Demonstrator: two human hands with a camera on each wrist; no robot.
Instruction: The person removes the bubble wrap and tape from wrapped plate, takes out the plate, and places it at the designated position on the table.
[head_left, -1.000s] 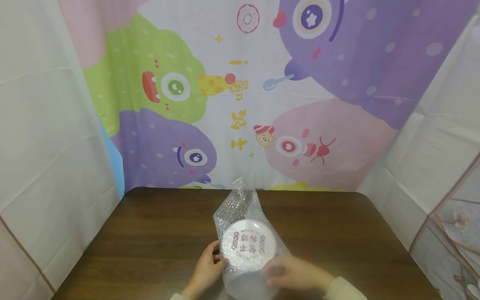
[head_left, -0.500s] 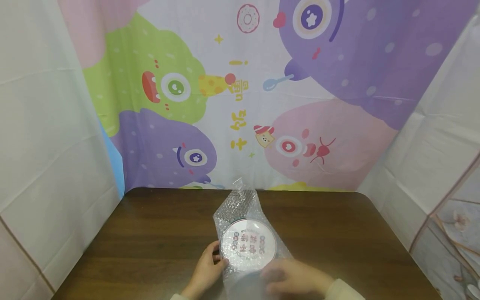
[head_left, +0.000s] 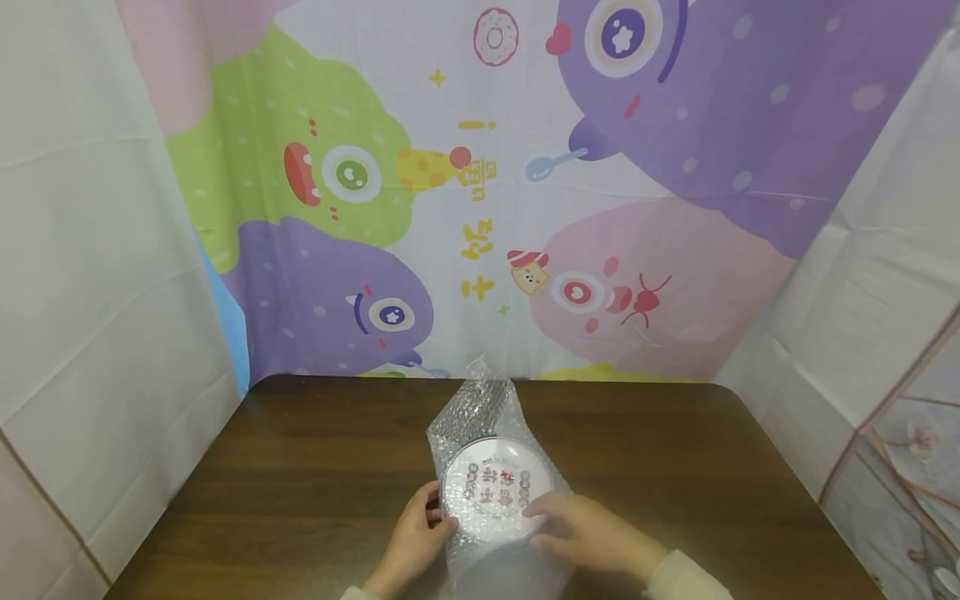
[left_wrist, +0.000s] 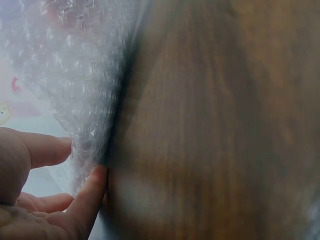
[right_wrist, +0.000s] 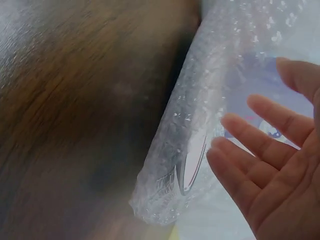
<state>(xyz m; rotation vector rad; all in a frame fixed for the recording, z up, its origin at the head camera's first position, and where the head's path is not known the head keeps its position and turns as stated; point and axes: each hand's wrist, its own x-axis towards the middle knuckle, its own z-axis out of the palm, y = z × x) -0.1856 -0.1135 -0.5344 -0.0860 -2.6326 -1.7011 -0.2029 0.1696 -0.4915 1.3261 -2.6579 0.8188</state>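
Observation:
A bubble wrap bag (head_left: 480, 406) lies on the table, with a round white plate-like thing (head_left: 491, 492) inside it. Red characters and small coloured prints show through the wrap. On its left side my left hand (head_left: 416, 533) grips the wrapped edge, thumb and fingers on either side, as the left wrist view also shows at the bubble wrap (left_wrist: 95, 100). My right hand (head_left: 588, 533) is over the lower right of the bag, fingers loosely extended. In the right wrist view its spread fingers (right_wrist: 270, 145) are beside the wrap; whether they touch it cannot be told.
The dark wooden table (head_left: 322, 467) spreads around the bag. Behind it hangs a cloth (head_left: 480, 333) printed with cartoon monsters, and pale fabric walls (head_left: 97, 292) stand at both sides.
My right hand has shifted slightly up over the plate's lower right edge, its blur lessened. The wrap under it has shifted a little. My left hand has stayed in place.

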